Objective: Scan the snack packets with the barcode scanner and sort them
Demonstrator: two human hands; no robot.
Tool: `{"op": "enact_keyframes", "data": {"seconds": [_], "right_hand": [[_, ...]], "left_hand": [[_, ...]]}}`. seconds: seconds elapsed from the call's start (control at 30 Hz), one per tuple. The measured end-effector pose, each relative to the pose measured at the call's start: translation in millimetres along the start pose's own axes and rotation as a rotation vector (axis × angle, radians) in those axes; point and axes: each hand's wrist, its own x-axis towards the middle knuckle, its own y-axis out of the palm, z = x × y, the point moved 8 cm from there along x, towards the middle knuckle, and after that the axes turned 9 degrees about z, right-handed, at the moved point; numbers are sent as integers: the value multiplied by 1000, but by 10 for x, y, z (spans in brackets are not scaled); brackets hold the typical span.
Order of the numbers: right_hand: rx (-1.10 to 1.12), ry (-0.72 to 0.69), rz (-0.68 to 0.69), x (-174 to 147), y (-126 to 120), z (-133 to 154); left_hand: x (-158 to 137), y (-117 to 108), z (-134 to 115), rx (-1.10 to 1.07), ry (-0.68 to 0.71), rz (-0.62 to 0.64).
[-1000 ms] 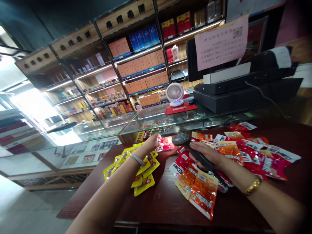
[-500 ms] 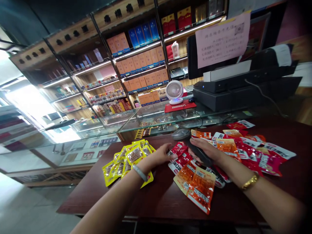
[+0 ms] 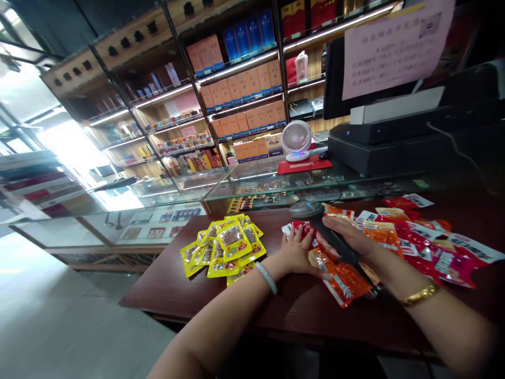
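Note:
My right hand (image 3: 349,238) grips a black barcode scanner (image 3: 311,211), its head pointing left over the snack packets. My left hand (image 3: 296,253) lies flat with fingers spread on a red snack packet (image 3: 305,227) just under the scanner head, beside an orange packet (image 3: 347,279). A pile of yellow snack packets (image 3: 229,245) lies to the left of my left hand on the dark wooden table (image 3: 221,295). A spread of red and orange packets (image 3: 426,242) covers the table to the right of my right hand.
A glass display counter (image 3: 252,184) runs behind the table, with a small white fan (image 3: 295,139) on a red mat. A black cash register with a monitor and a pink paper notice (image 3: 394,47) stands at the right. Shelves of boxed goods (image 3: 236,89) line the wall.
My left hand drew back from the far edge near the yellow pile and moved right onto the red packets under the scanner. The view shifted left; the scanner stays in my right hand.

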Motion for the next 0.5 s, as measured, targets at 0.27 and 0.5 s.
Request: {"op": "enact_keyframes", "data": {"seconds": [0.27, 0.5], "right_hand": [[-40, 5, -70, -59, -116, 284], [-85, 33, -127, -197, -195, 502]], "left_hand": [[464, -58, -294, 6, 40, -15], [795, -81, -435, -7, -47, -54]]}}
